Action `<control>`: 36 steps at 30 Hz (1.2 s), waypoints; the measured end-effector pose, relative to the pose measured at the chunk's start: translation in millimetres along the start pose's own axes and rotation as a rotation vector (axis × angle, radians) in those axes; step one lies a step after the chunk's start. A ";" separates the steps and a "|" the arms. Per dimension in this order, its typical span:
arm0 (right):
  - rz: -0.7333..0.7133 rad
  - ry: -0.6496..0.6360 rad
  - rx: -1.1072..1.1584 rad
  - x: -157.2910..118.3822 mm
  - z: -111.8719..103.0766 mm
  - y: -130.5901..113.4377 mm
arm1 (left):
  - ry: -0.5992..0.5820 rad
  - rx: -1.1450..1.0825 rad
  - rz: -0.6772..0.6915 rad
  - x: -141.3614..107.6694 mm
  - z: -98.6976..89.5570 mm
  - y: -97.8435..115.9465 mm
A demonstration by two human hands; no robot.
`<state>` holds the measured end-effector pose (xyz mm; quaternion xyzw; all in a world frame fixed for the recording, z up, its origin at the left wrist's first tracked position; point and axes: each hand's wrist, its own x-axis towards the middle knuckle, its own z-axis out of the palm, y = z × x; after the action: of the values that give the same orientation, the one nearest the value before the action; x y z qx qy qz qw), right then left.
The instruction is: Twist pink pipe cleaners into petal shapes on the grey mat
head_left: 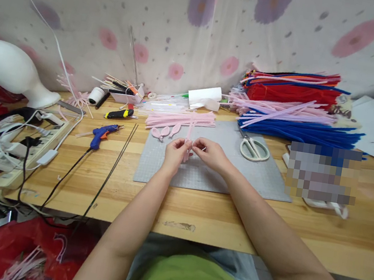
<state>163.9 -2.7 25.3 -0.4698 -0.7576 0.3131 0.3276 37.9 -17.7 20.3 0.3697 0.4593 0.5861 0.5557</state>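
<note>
Over the grey cutting mat (209,181), my left hand (175,153) pinches a few pink pipe cleaners (191,129) held upright. My right hand (209,153) meets them from the other side, thumb and fingertips pressed together at the stems; what exactly lies between its fingertips is too small to make out. Just beyond my left hand lie pink petal shapes (164,132) bent from pipe cleaners. Behind them a row of loose pink pipe cleaners (183,119) is spread along the mat's far edge. White-handled scissors (254,150) rest on the mat to the right of my hands.
Bundles of blue (302,131) and red pipe cleaners (293,95) are stacked at back right. A blue glue gun (99,136), thin dark rods (111,170) and a yellow-black cutter (119,113) lie left. A cabled power strip (34,149) and white foam head (10,67) stand further left.
</note>
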 end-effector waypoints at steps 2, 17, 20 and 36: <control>-0.031 -0.025 -0.031 -1.0 1.0 -2.5 | -0.003 -0.022 -0.010 0.8 -0.7 0.3; -0.076 -0.090 -0.181 -6.3 6.4 -2.6 | 0.005 0.103 0.031 6.0 -13.0 12.0; -0.082 -0.101 -0.185 -7.3 5.8 -3.5 | -0.011 0.136 0.026 6.8 -13.8 12.5; -0.113 -0.055 -0.094 -9.3 9.0 -8.7 | 0.186 0.261 0.301 10.6 -16.3 6.4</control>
<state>155.5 -15.9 24.9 -0.4325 -0.8053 0.2710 0.3016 19.4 -8.9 20.6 0.4469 0.5204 0.6296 0.3647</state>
